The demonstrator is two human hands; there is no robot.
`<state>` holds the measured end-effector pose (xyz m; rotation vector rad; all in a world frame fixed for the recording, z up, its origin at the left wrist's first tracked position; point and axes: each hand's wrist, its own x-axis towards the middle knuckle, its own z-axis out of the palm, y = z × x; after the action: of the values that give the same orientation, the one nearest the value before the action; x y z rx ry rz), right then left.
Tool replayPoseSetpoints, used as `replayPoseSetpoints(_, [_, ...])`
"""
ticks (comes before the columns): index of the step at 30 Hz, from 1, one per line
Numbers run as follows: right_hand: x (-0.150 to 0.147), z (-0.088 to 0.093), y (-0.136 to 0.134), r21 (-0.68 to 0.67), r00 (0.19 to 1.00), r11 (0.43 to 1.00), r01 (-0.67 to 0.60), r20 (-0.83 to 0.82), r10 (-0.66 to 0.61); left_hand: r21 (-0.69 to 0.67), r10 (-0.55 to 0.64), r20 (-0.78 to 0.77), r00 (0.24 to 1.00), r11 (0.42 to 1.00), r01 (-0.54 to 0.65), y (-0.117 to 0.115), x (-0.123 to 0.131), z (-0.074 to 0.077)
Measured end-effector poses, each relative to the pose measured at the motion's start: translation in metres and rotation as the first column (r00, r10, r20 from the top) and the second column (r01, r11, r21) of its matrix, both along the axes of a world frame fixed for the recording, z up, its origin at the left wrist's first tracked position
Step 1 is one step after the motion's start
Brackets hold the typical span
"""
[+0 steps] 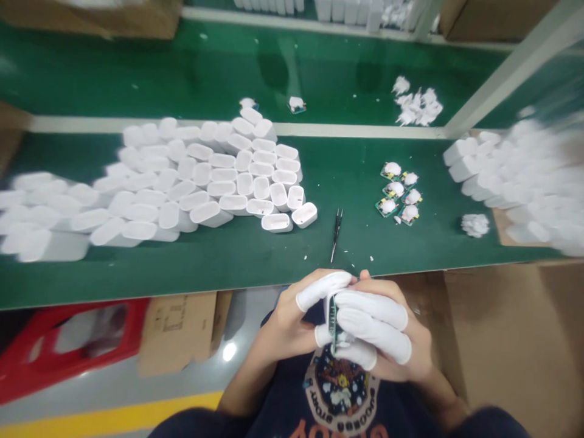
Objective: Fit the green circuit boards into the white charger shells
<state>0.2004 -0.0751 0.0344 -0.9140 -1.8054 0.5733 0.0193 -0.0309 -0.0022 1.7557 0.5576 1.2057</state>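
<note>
Hollow white plastic shells (214,182) are heaped on a green bench mat (182,280) at left; steel tweezers (336,234) lie beyond the hands. What appears to be a narrow green circuit board (333,322) is pinched upright between the left hand (292,328) and right hand (387,334), both fitted with white finger cots (323,291). Small foam-topped boards (396,194) are grouped further right.

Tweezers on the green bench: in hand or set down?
Set down: the tweezers lie on the green mat, apart from the left hand and right hand.

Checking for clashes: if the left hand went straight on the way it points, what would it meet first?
Probably the green circuit board between the left hand and right hand, though depth is unclear.
</note>
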Motion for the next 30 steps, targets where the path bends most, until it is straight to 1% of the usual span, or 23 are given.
replayPoseSetpoints(2, [0.001, 0.0, 0.0, -0.012, 1.0, 1.0, -0.008, -0.007, 0.008, -0.004, -0.001, 0.025, 1.0, 1.0, 0.001, 0.0, 0.001, -0.003])
replayPoseSetpoints(5, [0.001, -0.002, 0.002, 0.019, 0.999, 0.999, -0.036, -0.014, 0.036, -0.012, -0.003, 0.067, 0.998, 1.0, 0.004, -0.001, 0.001, -0.006])
replayPoseSetpoints(8, [-0.001, -0.004, 0.003, 0.024, 0.999, 0.999, -0.026, -0.02, 0.026, -0.02, 0.01, 0.054, 0.999, 1.0, -0.009, -0.002, 0.001, -0.007])
replayPoseSetpoints(10, [-0.002, -0.006, 0.001, -0.018, 0.998, 1.0, -0.013, -0.066, 0.012, -0.002, 0.017, 0.001, 1.0, 1.0, -0.017, -0.001, 0.0, -0.006])
replayPoseSetpoints(11, [-0.002, -0.006, -0.001, -0.072, 0.994, 0.997, -0.002, -0.107, -0.005, 0.018, 0.021, -0.031, 0.999, 1.0, -0.02, 0.001, 0.0, -0.006])
replayPoseSetpoints(12, [-0.002, -0.006, -0.003, -0.157, 0.988, 0.987, 0.007, -0.152, -0.032, 0.044, 0.029, -0.06, 0.998, 0.999, -0.026, 0.002, -0.001, -0.005])
replayPoseSetpoints(13, [-0.002, -0.006, -0.005, -0.266, 0.978, 0.964, 0.01, -0.199, -0.065, 0.073, 0.041, -0.085, 0.996, 0.997, -0.035, 0.004, -0.001, -0.005])
replayPoseSetpoints(14, [-0.002, -0.005, -0.007, -0.388, 0.965, 0.922, -0.003, -0.241, -0.099, 0.104, 0.053, -0.106, 0.993, 0.994, -0.042, 0.005, 0.0, -0.006])
replayPoseSetpoints(16, [-0.001, -0.003, -0.01, -0.602, 0.941, 0.795, -0.082, -0.309, -0.138, 0.144, 0.064, -0.135, 0.989, 0.989, -0.044, 0.006, 0.0, -0.008])
replayPoseSetpoints(17, [0.0, -0.002, -0.01, -0.661, 0.929, 0.737, -0.139, -0.345, -0.134, 0.154, 0.065, -0.145, 0.987, 0.987, -0.042, 0.006, 0.0, -0.009])
replayPoseSetpoints(18, [0.0, -0.002, -0.011, -0.694, 0.917, 0.695, -0.186, -0.376, -0.13, 0.161, 0.065, -0.152, 0.986, 0.986, -0.04, 0.005, 0.001, -0.011])
replayPoseSetpoints(19, [0.001, -0.001, -0.011, -0.711, 0.907, 0.67, -0.213, -0.398, -0.134, 0.169, 0.066, -0.154, 0.986, 0.985, -0.04, 0.004, 0.001, -0.012])
replayPoseSetpoints(20, [0.001, -0.001, -0.011, -0.717, 0.9, 0.661, -0.221, -0.411, -0.144, 0.176, 0.071, -0.153, 0.986, 0.983, -0.044, 0.003, 0.001, -0.014])
replayPoseSetpoints(24, [0.0, 0.0, -0.009, -0.719, 0.896, 0.664, -0.207, -0.412, -0.167, 0.199, 0.091, -0.163, 0.982, 0.978, -0.058, -0.001, 0.001, -0.018])
replayPoseSetpoints(27, [-0.003, -0.002, -0.006, -0.726, 0.901, 0.658, -0.199, -0.4, -0.169, 0.216, 0.108, -0.185, 0.977, 0.974, -0.067, -0.003, 0.0, -0.018])
replayPoseSetpoints(30, [-0.007, -0.004, -0.002, -0.743, 0.909, 0.65, -0.159, -0.367, -0.196, 0.23, 0.128, -0.206, 0.97, 0.97, -0.079, -0.004, 0.0, -0.016])
